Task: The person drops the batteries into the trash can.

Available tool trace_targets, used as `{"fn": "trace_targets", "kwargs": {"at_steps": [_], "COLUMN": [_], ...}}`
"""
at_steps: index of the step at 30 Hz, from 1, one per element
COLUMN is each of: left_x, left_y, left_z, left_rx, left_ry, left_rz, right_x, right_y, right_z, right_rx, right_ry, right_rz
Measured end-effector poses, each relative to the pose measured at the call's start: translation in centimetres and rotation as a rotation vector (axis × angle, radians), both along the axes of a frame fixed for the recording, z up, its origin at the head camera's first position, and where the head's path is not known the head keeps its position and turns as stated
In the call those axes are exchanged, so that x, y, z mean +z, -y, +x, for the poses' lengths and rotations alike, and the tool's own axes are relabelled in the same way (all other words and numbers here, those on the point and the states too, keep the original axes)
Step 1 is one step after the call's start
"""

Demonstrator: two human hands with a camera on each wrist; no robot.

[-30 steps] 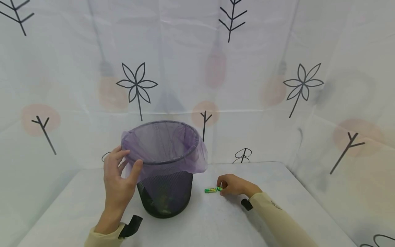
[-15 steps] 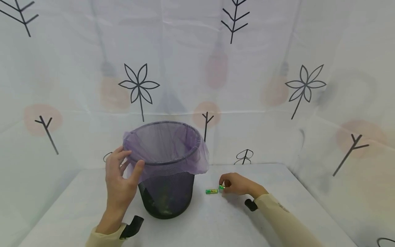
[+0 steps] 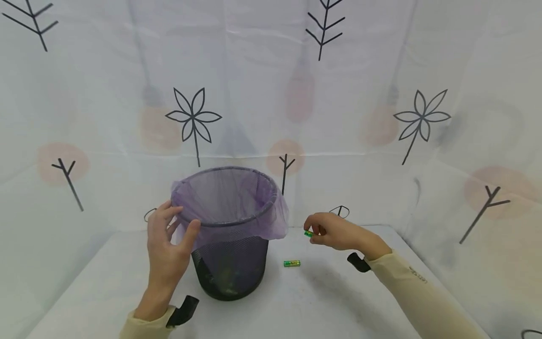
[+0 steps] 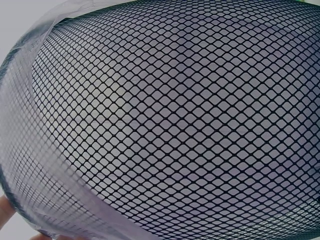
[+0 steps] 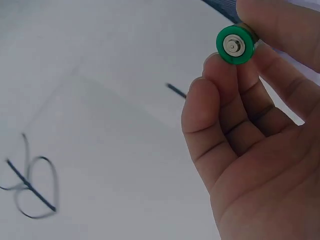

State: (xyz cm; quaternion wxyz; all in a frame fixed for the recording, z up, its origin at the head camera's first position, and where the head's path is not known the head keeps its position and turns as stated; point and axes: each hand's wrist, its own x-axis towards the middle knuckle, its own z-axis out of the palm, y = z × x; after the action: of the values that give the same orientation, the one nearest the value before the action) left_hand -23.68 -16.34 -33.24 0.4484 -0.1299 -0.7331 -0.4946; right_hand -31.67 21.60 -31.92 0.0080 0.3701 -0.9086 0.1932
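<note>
A black mesh trash bin (image 3: 230,275) stands upright, its rim draped with a thin purple liner bag (image 3: 237,235). My left hand (image 3: 167,254) holds the bin's left side at the rim, thumb in front and fingers on the liner. In the left wrist view, mesh (image 4: 200,110) fills most of the picture, with fingertips (image 4: 6,210) at the lower left. Above the table, my right hand (image 3: 338,231) pinches a small green battery (image 5: 234,46) between thumb and fingers; its metal end faces the right wrist camera. Another green and yellow battery (image 3: 291,263) lies on the table, right of the bin.
The white table (image 3: 305,306) ends at a patterned cloth backdrop (image 3: 254,94) behind and on both sides. Black straps (image 3: 183,311) sit at both sleeve cuffs. Dark shapes show dimly through the mesh at the bin's bottom.
My right hand has lifted the battery off the table and moved up and slightly right. The other battery stays on the table. My left hand keeps its place on the bin.
</note>
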Motion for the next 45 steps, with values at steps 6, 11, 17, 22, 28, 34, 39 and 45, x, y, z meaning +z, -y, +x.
{"fn": "trace_targets", "kwargs": {"at_steps": [6, 11, 17, 22, 28, 34, 39, 45], "left_x": [1.8, 2.2, 2.4, 2.3, 2.4, 2.4, 2.3, 2.3], "left_y": [-1.3, -1.5, -1.5, -1.4, -1.5, -1.5, -1.5, -1.5], "left_z": [2.0, 2.3, 2.2, 2.1, 2.1, 2.3, 2.3, 2.2], "left_rx": [-0.022, -0.027, -0.031, -0.028, -0.025, -0.022, -0.014, -0.015], "left_ry": [-0.016, -0.028, -0.037, -0.051, -0.056, -0.042, -0.023, -0.028], "left_rz": [0.019, 0.027, 0.025, 0.024, 0.024, 0.024, 0.024, 0.022], "right_x": [4.1, 7.0, 9.3, 10.6, 11.6, 11.9, 11.9, 11.6], "right_y": [0.7, 1.7, 3.6, 5.9, 9.0, 12.1, 14.3, 16.5], "right_z": [1.3, 2.0, 2.2, 1.9, 1.0, -0.1, -0.9, -1.4], "right_rx": [0.061, 0.106, 0.141, 0.167, 0.227, 0.249, 0.241, 0.227], "right_ry": [-0.099, -0.173, -0.249, -0.29, -0.303, -0.308, -0.289, -0.236], "right_rz": [0.005, -0.006, -0.045, -0.072, -0.079, -0.057, -0.037, -0.019]}}
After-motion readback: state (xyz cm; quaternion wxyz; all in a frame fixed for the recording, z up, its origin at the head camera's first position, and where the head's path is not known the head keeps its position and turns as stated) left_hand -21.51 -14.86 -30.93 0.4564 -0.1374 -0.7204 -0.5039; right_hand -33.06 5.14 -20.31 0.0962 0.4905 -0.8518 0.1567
